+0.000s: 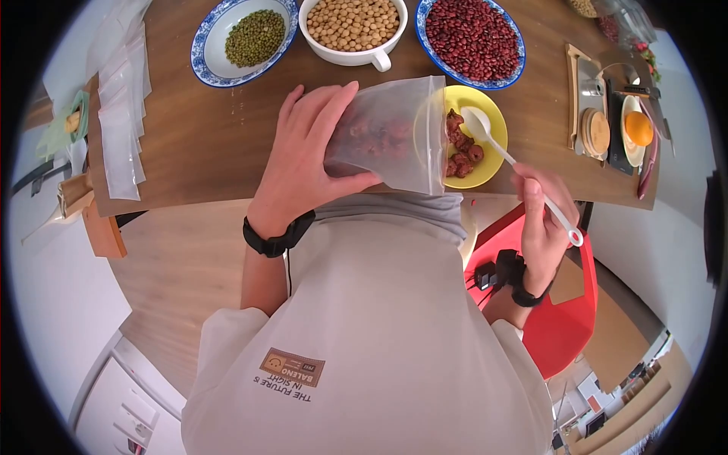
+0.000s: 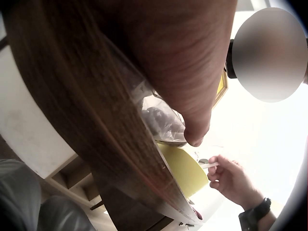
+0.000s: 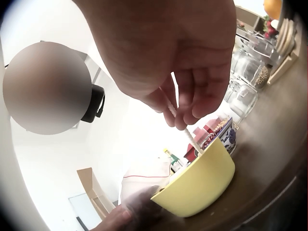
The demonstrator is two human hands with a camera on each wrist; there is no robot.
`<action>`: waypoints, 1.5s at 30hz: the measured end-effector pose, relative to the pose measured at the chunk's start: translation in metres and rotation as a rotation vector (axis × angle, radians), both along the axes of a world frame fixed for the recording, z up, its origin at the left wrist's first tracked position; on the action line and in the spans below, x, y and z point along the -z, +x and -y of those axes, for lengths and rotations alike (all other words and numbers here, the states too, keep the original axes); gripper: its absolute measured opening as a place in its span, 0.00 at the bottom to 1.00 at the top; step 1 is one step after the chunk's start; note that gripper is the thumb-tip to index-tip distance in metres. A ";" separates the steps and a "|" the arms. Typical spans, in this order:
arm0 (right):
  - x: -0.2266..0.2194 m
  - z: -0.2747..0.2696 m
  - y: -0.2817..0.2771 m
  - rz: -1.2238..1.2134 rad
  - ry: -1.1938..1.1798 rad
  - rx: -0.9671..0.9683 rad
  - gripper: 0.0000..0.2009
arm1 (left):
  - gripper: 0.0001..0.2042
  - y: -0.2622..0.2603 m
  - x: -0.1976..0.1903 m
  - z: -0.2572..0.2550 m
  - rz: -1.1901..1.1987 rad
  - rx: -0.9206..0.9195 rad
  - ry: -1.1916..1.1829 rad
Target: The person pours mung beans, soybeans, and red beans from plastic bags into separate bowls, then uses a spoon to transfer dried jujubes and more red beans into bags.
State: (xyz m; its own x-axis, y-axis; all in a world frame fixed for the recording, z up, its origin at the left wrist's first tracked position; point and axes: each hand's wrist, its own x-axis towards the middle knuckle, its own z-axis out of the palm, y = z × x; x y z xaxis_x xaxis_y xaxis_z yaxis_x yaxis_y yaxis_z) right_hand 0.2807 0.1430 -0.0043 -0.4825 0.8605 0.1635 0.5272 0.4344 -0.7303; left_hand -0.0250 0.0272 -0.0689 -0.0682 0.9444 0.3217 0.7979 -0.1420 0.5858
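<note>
My left hand [image 1: 299, 152] grips a frosted zip bag [image 1: 413, 144], thumb at its near side and fingers across the far side. Dark red wrinkled dried fruits show through the bag's wall. The bag's zip end points right and overlaps the left part of a yellow bowl [image 1: 494, 114]. More of the dried fruits [image 1: 461, 161] lie in that bowl. My right hand [image 1: 544, 224] pinches the handle of a white spoon [image 1: 477, 121], its head inside the bowl beside the fruits. In the right wrist view the spoon handle slants down over the bowl's rim.
Along the far side stand a bowl of green beans [image 1: 254, 38], a white handled bowl of chickpeas [image 1: 353, 23] and a bowl of red beans [image 1: 475, 39]. Flat zip bags [image 1: 120, 129] lie at left. A wooden tray [image 1: 571, 98], jar and orange [image 1: 638, 130] are at right.
</note>
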 end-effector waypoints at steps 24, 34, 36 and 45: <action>0.010 0.008 0.010 -0.597 -0.303 0.180 0.18 | 0.50 0.001 0.000 -0.002 0.023 -0.010 0.032; -0.019 0.021 -0.017 -0.167 -0.100 -0.315 0.11 | 0.50 0.001 0.001 -0.001 0.035 -0.014 0.042; -0.015 0.017 -0.008 -0.202 -0.070 -0.311 0.10 | 0.51 0.000 0.001 0.000 0.027 -0.010 0.026; -0.006 0.006 0.008 -0.139 -0.123 -0.139 0.08 | 0.52 0.000 0.001 0.001 0.020 -0.005 0.007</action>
State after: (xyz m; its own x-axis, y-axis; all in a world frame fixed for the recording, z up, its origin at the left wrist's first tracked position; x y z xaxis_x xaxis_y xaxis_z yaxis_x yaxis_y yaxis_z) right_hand 0.2887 0.1366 0.0020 -0.5782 0.8047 0.1349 0.3592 0.3995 -0.8434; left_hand -0.0253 0.0266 -0.0702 -0.0795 0.9416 0.3272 0.7866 -0.1424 0.6009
